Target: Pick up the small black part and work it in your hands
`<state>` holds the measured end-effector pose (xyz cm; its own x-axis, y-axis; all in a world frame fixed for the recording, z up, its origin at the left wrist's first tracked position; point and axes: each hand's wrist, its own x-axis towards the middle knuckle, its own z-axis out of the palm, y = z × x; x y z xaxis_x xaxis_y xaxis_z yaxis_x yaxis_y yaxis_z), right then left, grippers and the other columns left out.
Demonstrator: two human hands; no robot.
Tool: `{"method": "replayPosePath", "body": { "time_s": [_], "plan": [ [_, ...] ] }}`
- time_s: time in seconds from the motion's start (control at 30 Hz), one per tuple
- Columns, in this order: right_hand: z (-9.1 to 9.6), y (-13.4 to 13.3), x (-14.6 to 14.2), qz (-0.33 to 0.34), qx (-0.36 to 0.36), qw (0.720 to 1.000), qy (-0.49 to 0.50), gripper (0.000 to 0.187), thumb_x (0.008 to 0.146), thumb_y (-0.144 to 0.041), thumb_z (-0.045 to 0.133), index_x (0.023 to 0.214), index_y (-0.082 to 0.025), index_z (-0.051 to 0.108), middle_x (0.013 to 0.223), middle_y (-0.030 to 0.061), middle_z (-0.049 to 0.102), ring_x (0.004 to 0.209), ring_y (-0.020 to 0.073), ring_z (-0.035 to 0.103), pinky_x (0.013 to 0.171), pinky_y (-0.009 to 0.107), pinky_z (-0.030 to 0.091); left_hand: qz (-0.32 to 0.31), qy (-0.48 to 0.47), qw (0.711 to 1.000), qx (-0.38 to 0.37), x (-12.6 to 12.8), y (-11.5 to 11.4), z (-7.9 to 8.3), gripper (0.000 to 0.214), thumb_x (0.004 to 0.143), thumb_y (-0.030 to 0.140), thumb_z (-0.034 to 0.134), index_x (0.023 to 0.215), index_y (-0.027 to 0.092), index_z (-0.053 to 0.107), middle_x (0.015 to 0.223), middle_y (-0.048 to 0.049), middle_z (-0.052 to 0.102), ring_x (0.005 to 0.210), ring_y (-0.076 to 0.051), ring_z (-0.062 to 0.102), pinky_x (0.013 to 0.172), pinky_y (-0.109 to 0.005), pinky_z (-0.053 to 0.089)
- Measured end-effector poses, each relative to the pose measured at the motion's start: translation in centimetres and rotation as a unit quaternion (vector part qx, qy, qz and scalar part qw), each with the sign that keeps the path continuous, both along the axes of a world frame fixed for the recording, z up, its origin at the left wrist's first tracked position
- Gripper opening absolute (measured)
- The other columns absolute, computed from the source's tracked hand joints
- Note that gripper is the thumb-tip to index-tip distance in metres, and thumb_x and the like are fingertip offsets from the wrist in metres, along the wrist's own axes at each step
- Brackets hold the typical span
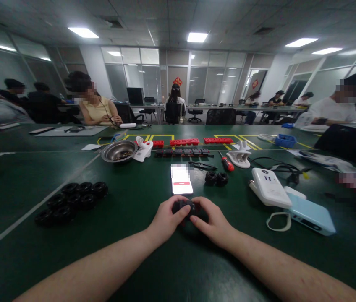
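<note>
"What do you have on your link?"

"A wide green surface (178, 268), crossed by a pale line on the left and yellow lines at its far side. Beyond it I see glass partitions (130, 67), bright ceiling lights (197, 37) and several people seated; the one in a pale yellow top (99, 112) sits just past the far edge, left of centre."

"And what lies on the surface?"

"Far off, red strips (184, 142) in a line, with a row of black blocks (182, 152) just nearer. A steel bowl (107, 152) with small bits in it stands to their left, a red-and-black screwdriver (227, 164) to the right. On my right, a white device (272, 191) marked 17 lies by a light-blue one (312, 213)."

"Your hands?"

"Both are closed in on one black part (182, 204): my left hand (168, 217) has finger and thumb around it, my right hand (212, 219) grips its other side. It's near the middle, just this side of a lit phone (181, 188)."

"How does it look?"

"Dark, compact and rounded. My fingers hide much of it, so I can't tell its full shape. Glossy black round pieces (74, 200) sit clustered at left."
</note>
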<state>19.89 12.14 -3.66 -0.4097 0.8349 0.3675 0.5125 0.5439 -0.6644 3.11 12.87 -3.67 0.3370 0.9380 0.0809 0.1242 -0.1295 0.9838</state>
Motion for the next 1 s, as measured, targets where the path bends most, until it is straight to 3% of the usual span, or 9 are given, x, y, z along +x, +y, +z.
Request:
{"method": "replayPosePath", "body": {
  "time_s": [0.13, 0.27, 0.37, 0.53, 0.77, 0.9, 1.0],
  "plan": [
    [-0.02, -0.10, 0.02, -0.021, 0.035, 0.999, -0.008, 0.032, 0.080, -0.044, 0.042, 0.096, -0.018, 0.050, 0.086, 0.0058, 0.056, 0.077, 0.0195, 0.050, 0.070, 0.033, 0.040, 0.013, 0.033, 0.999, 0.036, -0.05, -0.28, 0.22, 0.030, 0.073, 0.040, 0.054, 0.091, 0.017, 0.054, 0.084, -0.0043, 0.056, 0.074, -0.019, 0.055, 0.058, -0.028, 0.047],
    [0.01, 0.02, 0.00, -0.044, 0.046, 0.996, -0.057, 0.038, 0.083, -0.048, 0.032, 0.074, -0.018, 0.053, 0.068, 0.0029, 0.053, 0.065, 0.0173, 0.048, 0.063, 0.031, 0.038, 0.030, 0.061, 0.995, 0.077, -0.03, -0.43, 0.28, 0.028, 0.072, 0.038, 0.056, 0.091, 0.018, 0.054, 0.085, -0.0040, 0.057, 0.077, -0.020, 0.055, 0.065, -0.031, 0.046],
    [0.03, 0.13, 0.02, -0.038, 0.039, 0.995, -0.079, 0.038, 0.084, -0.045, 0.032, 0.064, -0.018, 0.049, 0.062, 0.0012, 0.050, 0.061, 0.0158, 0.046, 0.059, 0.029, 0.036, 0.014, 0.051, 0.997, 0.062, 0.03, -0.37, 0.20, 0.029, 0.072, 0.039, 0.055, 0.093, 0.018, 0.053, 0.088, -0.0046, 0.056, 0.079, -0.020, 0.055, 0.065, -0.030, 0.047],
    [0.16, 0.00, 0.04, -0.039, 0.033, 0.997, -0.056, 0.025, 0.078, -0.041, 0.048, 0.085, -0.017, 0.054, 0.075, 0.0040, 0.056, 0.070, 0.0177, 0.050, 0.063, 0.031, 0.040, -0.028, -0.024, 0.999, -0.006, 0.06, 0.09, -0.23, 0.033, 0.076, 0.043, 0.050, 0.094, 0.016, 0.050, 0.085, -0.0038, 0.054, 0.067, -0.016, 0.056, 0.054, -0.026, 0.047],
    [-0.12, -0.24, -0.06, -0.010, 0.038, 0.999, -0.029, 0.040, 0.075, -0.033, 0.054, 0.111, -0.020, 0.044, 0.104, 0.0072, 0.055, 0.093, 0.0209, 0.050, 0.081, 0.036, 0.040, 0.018, -0.036, 0.999, -0.020, 0.08, 0.43, -0.51, 0.029, 0.074, 0.041, 0.052, 0.087, 0.015, 0.051, 0.077, -0.0025, 0.053, 0.065, -0.016, 0.055, 0.051, -0.025, 0.047],
    [-0.19, -0.25, -0.12, -0.035, 0.026, 0.999, -0.011, 0.038, 0.079, -0.036, 0.048, 0.113, -0.020, 0.042, 0.100, 0.0069, 0.055, 0.087, 0.0206, 0.051, 0.077, 0.036, 0.040, 0.031, -0.014, 0.999, 0.023, 0.11, 0.17, -0.35, 0.027, 0.074, 0.039, 0.053, 0.088, 0.016, 0.052, 0.082, -0.0032, 0.054, 0.071, -0.017, 0.055, 0.057, -0.027, 0.048],
    [-0.07, -0.13, -0.18, -0.042, 0.016, 0.999, -0.019, 0.029, 0.082, -0.038, 0.043, 0.102, -0.018, 0.048, 0.088, 0.0058, 0.056, 0.079, 0.0196, 0.051, 0.072, 0.034, 0.040, 0.042, 0.014, 0.998, 0.055, 0.09, 0.12, -0.47, 0.027, 0.074, 0.038, 0.054, 0.089, 0.016, 0.052, 0.083, -0.0030, 0.055, 0.072, -0.018, 0.055, 0.059, -0.027, 0.047]
  ]
}}
